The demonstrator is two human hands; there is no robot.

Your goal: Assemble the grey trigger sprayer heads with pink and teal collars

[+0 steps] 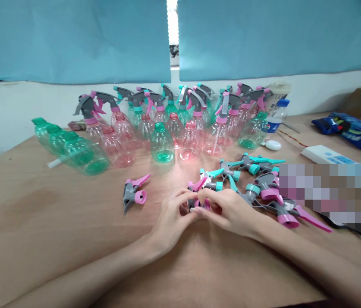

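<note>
Both hands meet at the middle of the table around a grey and pink spray trigger head [196,186]. My left hand [174,214] closes on its left side, thumb and fingertips pinched together. From the right, my right hand [227,207] grips the same head, its fingertips touching those of the left; the fingers hide most of the part. Another pink and grey trigger head [133,193] lies alone to the left. Just behind and right of my right hand is a pile of loose trigger heads, some with teal collars [252,189], others with pink ones [287,220].
Clear green bottles [162,145] and pink bottles [190,143] stand in rows at the back, many topped with trigger heads. Several green bottles [86,156] lean or lie at left. A blue-capped bottle [276,117], a blue packet [353,130] and a white power strip [327,155] are at right.
</note>
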